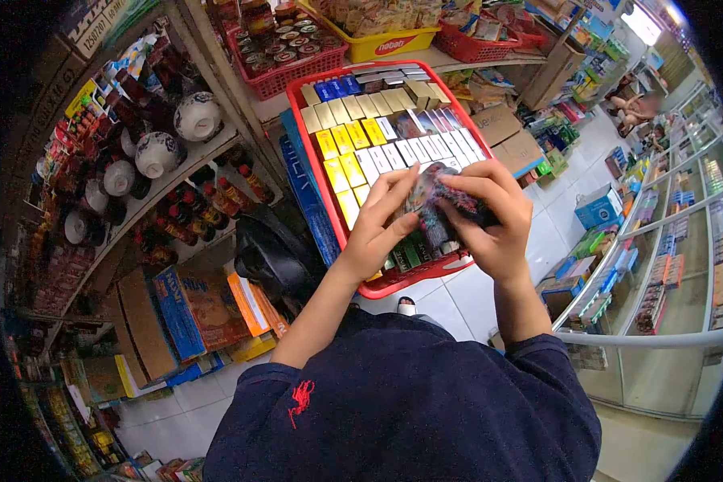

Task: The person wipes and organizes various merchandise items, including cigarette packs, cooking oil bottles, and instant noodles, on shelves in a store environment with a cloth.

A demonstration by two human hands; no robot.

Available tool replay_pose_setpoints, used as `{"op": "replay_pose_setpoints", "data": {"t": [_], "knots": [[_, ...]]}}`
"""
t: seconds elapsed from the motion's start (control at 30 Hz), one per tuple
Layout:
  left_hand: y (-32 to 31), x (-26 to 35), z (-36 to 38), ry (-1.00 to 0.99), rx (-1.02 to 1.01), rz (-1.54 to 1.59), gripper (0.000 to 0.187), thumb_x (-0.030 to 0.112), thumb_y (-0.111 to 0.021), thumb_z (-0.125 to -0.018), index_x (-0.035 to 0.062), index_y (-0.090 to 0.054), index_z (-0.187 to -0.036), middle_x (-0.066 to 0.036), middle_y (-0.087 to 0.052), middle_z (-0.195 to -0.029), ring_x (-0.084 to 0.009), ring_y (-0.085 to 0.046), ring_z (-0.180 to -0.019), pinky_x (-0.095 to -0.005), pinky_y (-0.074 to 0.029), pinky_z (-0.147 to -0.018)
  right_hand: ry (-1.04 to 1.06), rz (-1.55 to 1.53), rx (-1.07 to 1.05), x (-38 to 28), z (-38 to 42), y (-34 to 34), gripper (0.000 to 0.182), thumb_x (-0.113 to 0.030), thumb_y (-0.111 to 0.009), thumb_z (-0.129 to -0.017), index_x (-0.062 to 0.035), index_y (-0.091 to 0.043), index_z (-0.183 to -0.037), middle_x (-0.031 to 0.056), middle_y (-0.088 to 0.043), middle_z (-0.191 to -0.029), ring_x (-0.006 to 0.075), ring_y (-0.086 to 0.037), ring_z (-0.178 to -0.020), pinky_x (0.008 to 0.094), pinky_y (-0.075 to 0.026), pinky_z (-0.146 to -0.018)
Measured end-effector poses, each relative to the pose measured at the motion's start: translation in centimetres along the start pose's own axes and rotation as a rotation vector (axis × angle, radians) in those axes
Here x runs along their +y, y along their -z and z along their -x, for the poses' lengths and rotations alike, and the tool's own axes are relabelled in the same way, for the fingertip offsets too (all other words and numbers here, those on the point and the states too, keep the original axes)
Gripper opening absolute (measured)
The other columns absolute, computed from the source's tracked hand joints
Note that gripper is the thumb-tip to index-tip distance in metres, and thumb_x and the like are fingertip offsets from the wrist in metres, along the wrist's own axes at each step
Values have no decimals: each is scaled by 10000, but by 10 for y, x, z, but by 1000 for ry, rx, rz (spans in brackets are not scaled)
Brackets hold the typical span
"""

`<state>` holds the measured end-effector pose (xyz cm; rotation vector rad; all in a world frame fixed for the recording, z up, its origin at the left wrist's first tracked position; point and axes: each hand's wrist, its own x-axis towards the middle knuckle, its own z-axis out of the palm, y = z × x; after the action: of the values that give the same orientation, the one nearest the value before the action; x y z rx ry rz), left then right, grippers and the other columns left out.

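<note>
My left hand (379,226) and my right hand (492,218) are close together over the near half of a red plastic basket (313,153). Between them is a small dark, crumpled item (435,207) with a pink and teal pattern, pinched by the fingers of both hands. I cannot tell whether it is cloth or a soft wrapper. Rows of small boxes fill the basket: gold boxes (352,107) farther off, yellow boxes (350,167) on the left, white boxes (434,148) in the middle. Dark green boxes (406,255) show partly beneath my hands.
Shelves with patterned bowls (160,154) and bottles (217,197) flank the left. A black bag (273,253) and cartons (201,309) are near my left arm. Glass display cases (659,265) line the right. Behind the basket is a yellow tray (377,44). Another person (636,111) sits far off.
</note>
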<state>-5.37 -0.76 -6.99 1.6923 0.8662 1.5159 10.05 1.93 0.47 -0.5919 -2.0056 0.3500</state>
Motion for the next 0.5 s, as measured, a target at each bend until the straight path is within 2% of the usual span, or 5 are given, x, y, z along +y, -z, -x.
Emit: {"op": "replay_pose_setpoints", "data": {"t": [0.1,0.23,0.33,0.4,0.5], "knots": [[-7,-5,1,145,88,376,649,273,-622,-748,-5,-337,-1260,-95,-392,-1112,-177,-412,-1011,-282,-323,-874,74,54,53,6,9,-8,359,25,-648,-524,-29,-595,-875,108,-525,-769,238,-535,-678,295,-434,-590],[1,0,-1,384,-20,441,806,135,-768,-584,29,-332,-1254,-77,-461,-1075,-166,-462,-988,-286,-362,-851,110,57,100,17,20,-15,408,29,-648,-495,-32,-592,-894,112,-520,-784,241,-532,-690,300,-433,-592],[-4,16,-6,507,-2,522,787,168,-763,-601,44,-309,-1231,-100,-490,-1064,-161,-462,-989,-278,-365,-845,115,58,138,20,19,-11,401,40,-648,-498,-17,-591,-892,117,-533,-775,234,-537,-686,297,-435,-593],[-7,17,-7,473,-16,449,695,187,-729,-655,49,-311,-1192,-101,-504,-1047,-149,-481,-957,-254,-383,-811,80,87,317,23,21,-10,382,55,-646,-524,-7,-590,-897,115,-543,-777,221,-539,-687,291,-436,-595],[-13,14,-9,518,78,589,549,254,-635,-761,57,-341,-1181,-83,-538,-961,-116,-533,-817,-221,-424,-715,71,171,463,29,24,-4,337,64,-644,-554,-3,-592,-880,113,-550,-791,216,-544,-700,284,-438,-617]]}}
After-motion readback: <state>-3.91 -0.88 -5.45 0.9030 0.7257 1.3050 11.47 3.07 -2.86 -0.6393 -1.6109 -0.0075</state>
